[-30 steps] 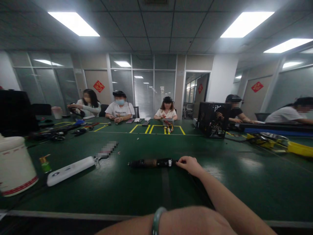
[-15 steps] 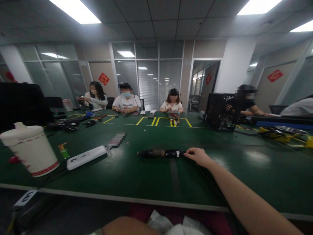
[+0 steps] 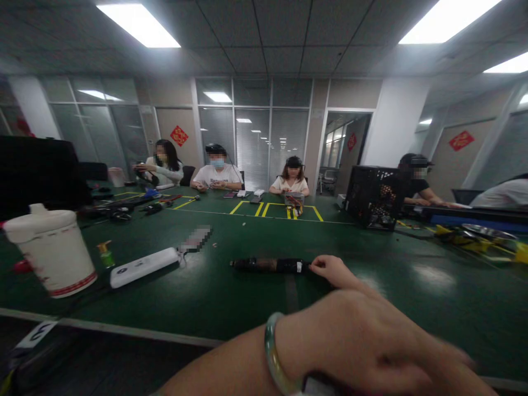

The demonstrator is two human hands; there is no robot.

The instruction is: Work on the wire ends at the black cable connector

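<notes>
A slim black electric screwdriver [image 3: 268, 265] lies on the green table, its tip pointing left. At its rear end, my right hand [image 3: 332, 270] pinches the cord between thumb and fingers. My left hand [image 3: 350, 344] reaches across in front of my right forearm, close to the camera. It wears a jade-like bangle [image 3: 273, 352] on the wrist. Its fingers stretch to the right, partly smeared by motion, and no object shows in them.
On the left stand a lidded white cup [image 3: 51, 253], a small green bottle [image 3: 106, 256] and a white power strip [image 3: 144, 267]. A black computer case [image 3: 373, 197] stands at the back right. Several people sit across the green table [image 3: 165, 311].
My left hand has come up from below and swung right across my right forearm. My right hand stays at the screwdriver's rear end. The view has tilted slightly.
</notes>
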